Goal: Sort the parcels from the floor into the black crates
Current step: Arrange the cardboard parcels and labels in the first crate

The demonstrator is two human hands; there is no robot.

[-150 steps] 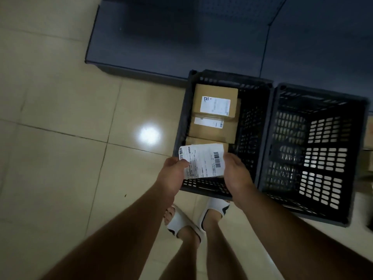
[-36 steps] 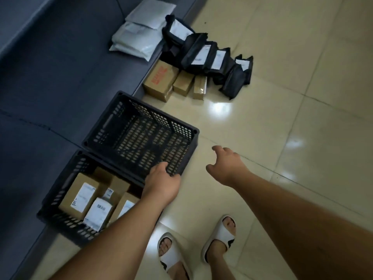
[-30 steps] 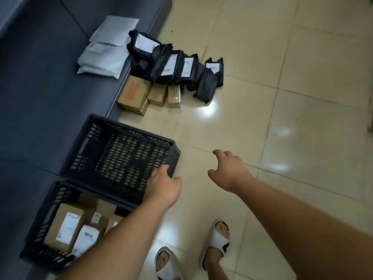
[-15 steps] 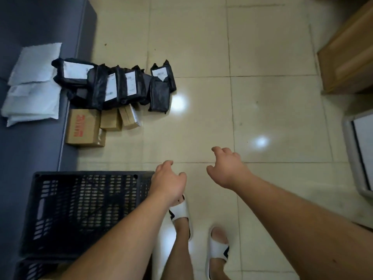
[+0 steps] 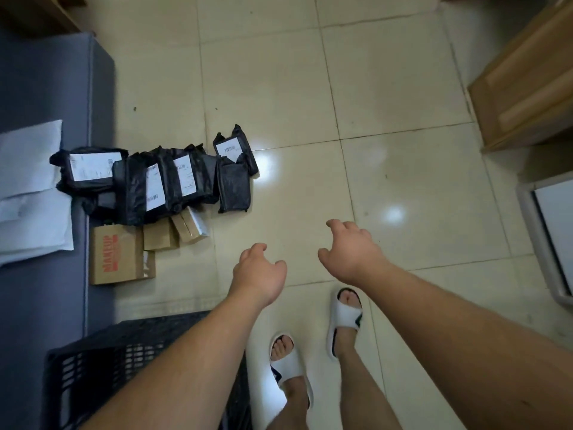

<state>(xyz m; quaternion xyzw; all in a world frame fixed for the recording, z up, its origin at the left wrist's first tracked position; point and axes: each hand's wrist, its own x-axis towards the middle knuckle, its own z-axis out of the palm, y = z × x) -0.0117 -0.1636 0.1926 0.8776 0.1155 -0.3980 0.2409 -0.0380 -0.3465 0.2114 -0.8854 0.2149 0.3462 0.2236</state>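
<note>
Standing on the pale tiled floor [image 5: 310, 88] are two feet in white slippers [image 5: 344, 315], the closest things to the camera. Just to the left of them, at the bottom edge, sits a black crate [image 5: 102, 355] with holes in its sides; the left forearm crosses over its corner, so what is inside it cannot be seen.

Both bare arms reach forward and down. The left hand [image 5: 259, 276] hangs in the air with its back up, fingers loosely curled and holding nothing. The right hand [image 5: 352, 252] is a little further out and a little higher in the picture, also back up, with its fingers bent softly and a bit spread, and it holds nothing too. Neither hand touches a thing.

Past the left hand, the parcels wait on the floor. First comes a brown box with red letters [image 5: 119, 254], then two smaller brown boxes [image 5: 173, 232] beside it. Behind those leans a row of black bag parcels [image 5: 161, 181] with white labels (the words are too small to read). They rest next to a dark blue couch [image 5: 40, 293], which has white soft parcels [image 5: 29, 193] lying on it.

Far right stands a wooden cabinet [image 5: 521, 82].
</note>
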